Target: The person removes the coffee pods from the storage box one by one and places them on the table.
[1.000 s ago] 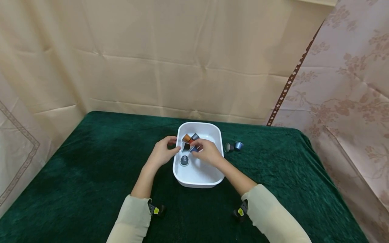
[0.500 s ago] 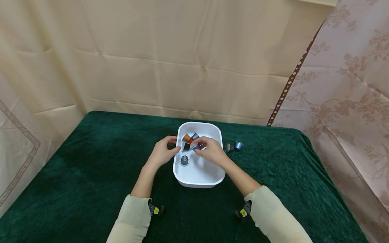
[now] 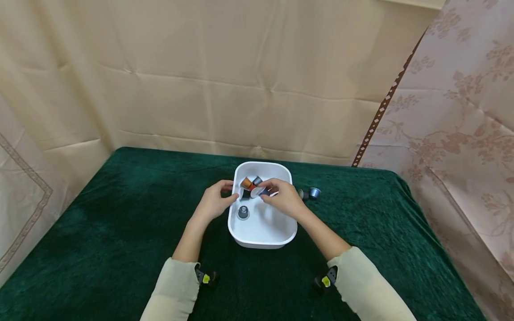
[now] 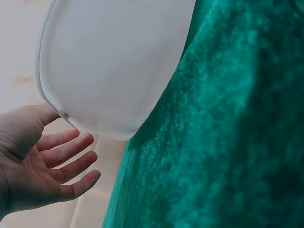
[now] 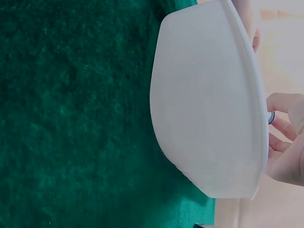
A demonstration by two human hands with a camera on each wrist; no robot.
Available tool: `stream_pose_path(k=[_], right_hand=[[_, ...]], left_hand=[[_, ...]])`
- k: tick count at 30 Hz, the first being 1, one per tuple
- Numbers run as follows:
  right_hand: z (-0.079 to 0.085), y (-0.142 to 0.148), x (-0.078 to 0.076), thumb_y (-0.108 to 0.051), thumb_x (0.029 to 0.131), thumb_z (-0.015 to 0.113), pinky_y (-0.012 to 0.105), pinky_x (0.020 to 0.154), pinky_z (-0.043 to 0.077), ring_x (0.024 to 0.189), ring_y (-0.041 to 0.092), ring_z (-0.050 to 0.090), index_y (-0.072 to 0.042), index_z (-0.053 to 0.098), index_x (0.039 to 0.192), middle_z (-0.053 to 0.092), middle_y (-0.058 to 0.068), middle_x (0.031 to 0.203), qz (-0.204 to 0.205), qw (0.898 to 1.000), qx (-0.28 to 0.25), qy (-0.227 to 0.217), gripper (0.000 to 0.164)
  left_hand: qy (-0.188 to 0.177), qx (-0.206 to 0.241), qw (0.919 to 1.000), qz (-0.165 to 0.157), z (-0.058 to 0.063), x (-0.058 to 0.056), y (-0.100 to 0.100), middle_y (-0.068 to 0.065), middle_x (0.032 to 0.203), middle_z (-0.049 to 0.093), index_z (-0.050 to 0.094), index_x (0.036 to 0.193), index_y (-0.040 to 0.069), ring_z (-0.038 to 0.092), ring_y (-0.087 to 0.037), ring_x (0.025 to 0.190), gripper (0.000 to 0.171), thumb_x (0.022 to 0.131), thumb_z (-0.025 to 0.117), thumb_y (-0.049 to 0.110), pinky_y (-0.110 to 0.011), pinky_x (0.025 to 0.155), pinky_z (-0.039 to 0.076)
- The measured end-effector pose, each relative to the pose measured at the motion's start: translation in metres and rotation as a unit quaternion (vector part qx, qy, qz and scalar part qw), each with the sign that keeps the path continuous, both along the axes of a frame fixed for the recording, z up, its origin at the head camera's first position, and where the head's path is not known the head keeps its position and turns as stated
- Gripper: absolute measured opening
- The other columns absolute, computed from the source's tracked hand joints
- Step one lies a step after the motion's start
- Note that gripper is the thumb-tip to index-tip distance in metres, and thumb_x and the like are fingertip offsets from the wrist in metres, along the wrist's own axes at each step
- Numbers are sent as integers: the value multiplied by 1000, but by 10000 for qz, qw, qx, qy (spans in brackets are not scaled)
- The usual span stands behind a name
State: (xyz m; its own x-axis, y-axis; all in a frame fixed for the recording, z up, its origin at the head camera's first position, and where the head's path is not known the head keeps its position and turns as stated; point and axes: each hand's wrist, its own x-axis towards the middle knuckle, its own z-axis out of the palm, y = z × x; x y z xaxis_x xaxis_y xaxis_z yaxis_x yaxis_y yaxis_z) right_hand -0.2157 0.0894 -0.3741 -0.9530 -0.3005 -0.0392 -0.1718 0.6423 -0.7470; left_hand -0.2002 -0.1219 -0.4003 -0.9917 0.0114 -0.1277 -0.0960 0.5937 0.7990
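Observation:
Over the white plastic basin [image 3: 263,244], my right hand [image 3: 283,199] pinches a dark blue coffee capsule [image 3: 257,192], its silver lid turned to the left. At the basin's left rim is my left hand [image 3: 214,201], thumb over the edge and fingers against the outside wall, as the left wrist view shows. Inside the basin lie an orange capsule [image 3: 246,182], a grey-blue capsule [image 3: 257,180], a red one partly hidden, and a black capsule [image 3: 246,194]. A grey capsule [image 3: 243,212] stands lid down nearer the front. In the right wrist view the basin wall hides most of the inside.
Right of the basin, a light blue capsule [image 3: 315,193] and a dark capsule [image 3: 303,194] lie on the green velvet cloth [image 3: 120,214]. A beige curtain [image 3: 241,89] hangs behind the table.
My right hand has moved slightly right with the blue capsule and turned it so more of its silver lid shows. My left hand stays at the rim.

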Motion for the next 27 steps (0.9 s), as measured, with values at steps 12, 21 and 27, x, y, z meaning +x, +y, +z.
stream_pose_path(k=[12, 21, 27], right_hand=[[3, 11, -1, -17, 85, 68, 34, 80, 54, 100, 21, 61, -15, 64, 115, 66, 5, 108, -97, 10000, -1, -16, 30], [6, 20, -2, -17, 86, 66, 35, 81, 54, 102, 23, 60, -11, 62, 118, 65, 7, 109, -100, 9999, 38, 11, 33], [11, 25, -1, -16, 86, 66, 34, 80, 55, 102, 24, 60, -12, 62, 118, 65, 8, 109, -201, 9998, 29, 39, 33]], left_hand=[[6, -12, 10000, -6, 1, 2, 0, -10, 128, 56, 49, 131, 14, 48, -29, 124, 47, 89, 61, 29, -50, 102, 42], [1, 8, 10000, -20, 1, 2, 0, -10, 128, 56, 49, 131, 14, 48, -30, 123, 47, 89, 61, 29, -50, 101, 42], [-5, 0, 10000, -14, 2, 2, 1, -10, 128, 56, 49, 132, 14, 48, -29, 123, 47, 89, 61, 29, -50, 101, 42]])
